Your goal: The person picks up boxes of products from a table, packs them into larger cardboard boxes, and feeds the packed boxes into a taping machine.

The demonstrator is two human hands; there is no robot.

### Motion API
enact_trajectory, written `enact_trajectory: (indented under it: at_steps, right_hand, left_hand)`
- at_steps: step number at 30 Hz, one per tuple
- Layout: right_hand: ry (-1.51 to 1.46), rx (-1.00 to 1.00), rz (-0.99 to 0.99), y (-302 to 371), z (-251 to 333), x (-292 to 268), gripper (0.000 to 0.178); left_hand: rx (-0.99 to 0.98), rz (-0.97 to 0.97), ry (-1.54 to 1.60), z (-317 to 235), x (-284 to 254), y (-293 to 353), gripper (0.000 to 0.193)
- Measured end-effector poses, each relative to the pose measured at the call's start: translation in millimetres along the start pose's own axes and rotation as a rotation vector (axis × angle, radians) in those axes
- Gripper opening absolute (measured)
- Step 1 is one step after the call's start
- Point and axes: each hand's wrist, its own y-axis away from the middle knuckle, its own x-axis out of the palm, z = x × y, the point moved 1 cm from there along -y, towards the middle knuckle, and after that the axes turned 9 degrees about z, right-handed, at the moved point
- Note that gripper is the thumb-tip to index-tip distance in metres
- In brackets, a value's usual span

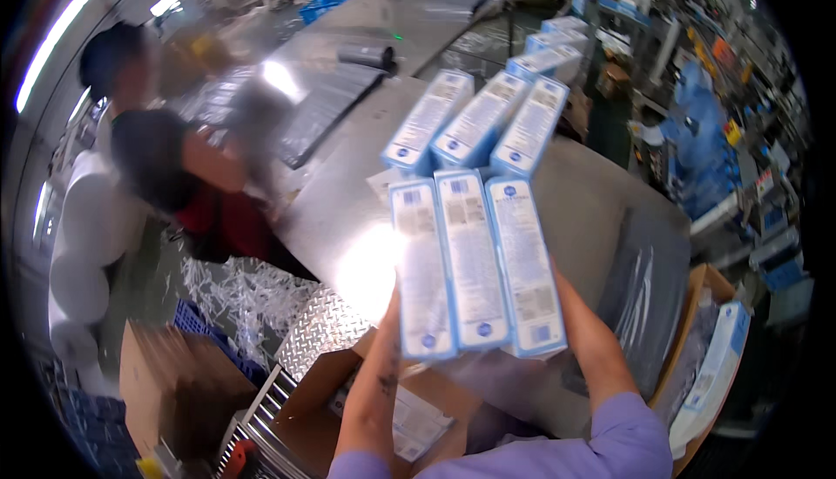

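Observation:
Three long white-and-blue boxes (pixel 473 261) stand side by side in front of me, printed faces toward me, squeezed together between my two hands. My left hand (pixel 393 309) presses the outer side of the left box. Against the outer side of the right box lies my right hand (pixel 564 292). Most fingers of both hands are hidden by the boxes. Just beyond, three similar boxes (pixel 479 118) sit on the metal table (pixel 335 196). Below my left forearm is an open cardboard carton (pixel 318 414) with a white box (pixel 420 422) in it.
More boxes (pixel 557 39) line the table's far side. Dark plastic sheets (pixel 640 296) lie at right, beside a carton (pixel 697 292) holding a blue-white box. At left a person (pixel 161 157) works by the table. A roller conveyor (pixel 261 405) and brown carton (pixel 170 387) stand lower left.

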Motion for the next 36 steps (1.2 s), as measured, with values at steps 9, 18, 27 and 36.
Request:
enact_trajectory:
  at_steps: [9, 18, 27, 36]
  right_hand:
    - [-0.130, 0.276, 0.282, 16, -142, 76, 0.050]
    - [0.516, 0.209, 0.682, 41, -214, 166, 0.040]
    - [1.961, -0.786, 1.167, 65, -190, 337, 0.054]
    - [2.063, -0.364, 1.281, 55, -180, 348, 0.057]
  left_hand:
    - [0.075, -0.432, -0.185, -3, -35, 298, 0.050]
    - [-0.360, -1.028, -1.761, 44, -42, 463, 0.044]
    - [0.027, -0.777, -1.601, -27, -87, 353, 0.021]
    - [0.003, -0.782, -1.284, -11, -111, 350, 0.037]
